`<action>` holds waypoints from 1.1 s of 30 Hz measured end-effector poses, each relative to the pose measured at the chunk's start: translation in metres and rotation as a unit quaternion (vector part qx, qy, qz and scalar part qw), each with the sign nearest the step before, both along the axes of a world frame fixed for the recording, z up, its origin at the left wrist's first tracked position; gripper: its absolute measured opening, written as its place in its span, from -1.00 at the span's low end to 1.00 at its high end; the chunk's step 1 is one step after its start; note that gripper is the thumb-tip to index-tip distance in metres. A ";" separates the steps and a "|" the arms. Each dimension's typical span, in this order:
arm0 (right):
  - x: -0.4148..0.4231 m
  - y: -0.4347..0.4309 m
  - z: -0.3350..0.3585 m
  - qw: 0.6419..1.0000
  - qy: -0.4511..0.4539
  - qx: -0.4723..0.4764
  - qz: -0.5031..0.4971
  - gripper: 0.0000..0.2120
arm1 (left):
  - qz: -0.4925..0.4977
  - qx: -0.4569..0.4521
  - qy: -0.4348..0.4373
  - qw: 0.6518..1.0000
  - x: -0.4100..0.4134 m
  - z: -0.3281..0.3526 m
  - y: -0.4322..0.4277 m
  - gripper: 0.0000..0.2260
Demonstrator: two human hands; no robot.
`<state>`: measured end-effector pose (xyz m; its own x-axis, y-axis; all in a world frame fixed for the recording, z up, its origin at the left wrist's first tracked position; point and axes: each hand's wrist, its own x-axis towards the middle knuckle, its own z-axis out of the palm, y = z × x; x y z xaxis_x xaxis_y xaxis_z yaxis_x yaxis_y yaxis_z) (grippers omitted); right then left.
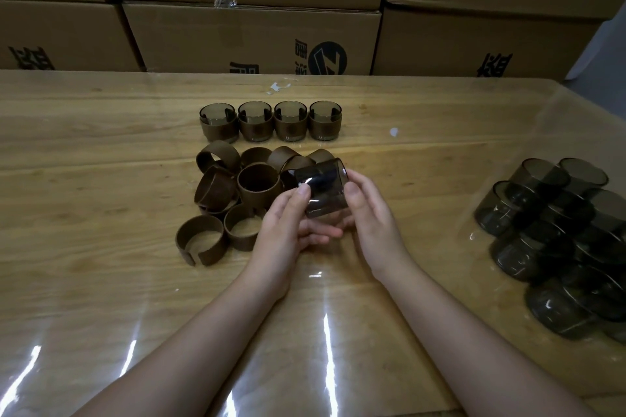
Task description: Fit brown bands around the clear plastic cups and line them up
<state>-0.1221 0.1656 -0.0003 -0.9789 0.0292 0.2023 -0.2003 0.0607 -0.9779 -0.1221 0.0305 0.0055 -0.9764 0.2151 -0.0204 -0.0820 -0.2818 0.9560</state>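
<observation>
Both hands hold one smoky clear plastic cup (323, 188) tilted on its side above the table, with no band on it. My left hand (288, 223) grips its left side with the thumb on top. My right hand (367, 213) grips its right side. A heap of loose brown bands (237, 193) lies just left of the hands. Behind it, several banded cups (271, 121) stand upright in a row.
A pile of bare smoky cups (559, 240) lies on its sides at the right of the wooden table (101, 179), which has a glossy clear cover. Stacked cardboard boxes (254, 37) wall off the table's far edge.
</observation>
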 end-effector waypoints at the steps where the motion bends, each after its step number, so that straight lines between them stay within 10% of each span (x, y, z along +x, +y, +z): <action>1: 0.000 0.000 0.001 1.000 -0.002 -0.001 0.004 -0.52 | 0.000 0.002 0.000 1.000 0.000 0.000 0.000 -0.33; 33: 0.002 -0.003 -0.006 0.990 0.044 0.123 -0.052 -0.65 | 0.035 0.028 -0.001 0.999 -0.004 -0.003 0.002 -0.38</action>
<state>-0.1206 0.1630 -0.0066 -0.9512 0.0679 0.3011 -0.2652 0.3194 -0.9098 -0.1256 0.0327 0.0025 -0.9891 0.1469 -0.0118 -0.0618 -0.3407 0.9382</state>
